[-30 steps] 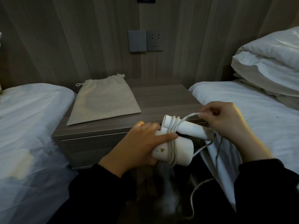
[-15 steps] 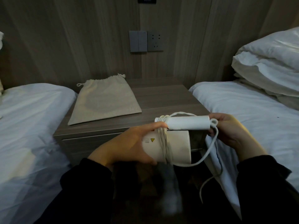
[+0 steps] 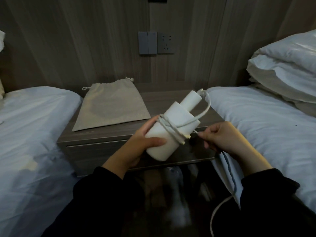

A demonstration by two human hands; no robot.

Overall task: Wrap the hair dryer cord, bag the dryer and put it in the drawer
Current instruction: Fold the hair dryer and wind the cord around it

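My left hand [image 3: 138, 147] grips the lower end of a white hair dryer [image 3: 172, 125], which is tilted with its folded handle pointing up and to the right. Several turns of pale cord [image 3: 171, 129] circle the dryer's middle. My right hand [image 3: 220, 137] pinches the cord just right of the dryer, and the loose cord trails down past my right sleeve toward the floor. A beige drawstring bag [image 3: 111, 106] lies flat on the bedside cabinet [image 3: 95, 139], behind the dryer. The cabinet's drawer front [image 3: 102, 156] is closed.
A white bed [image 3: 30, 134] is on the left and another white bed [image 3: 266, 125] with stacked pillows [image 3: 287, 69] on the right. A switch and wall socket [image 3: 156, 42] sit on the wood panel above the cabinet. Dark floor lies below my arms.
The dryer has swung from lying level to pointing up and right. My right hand has moved from the handle's end down below the dryer, pulling the cord around it.
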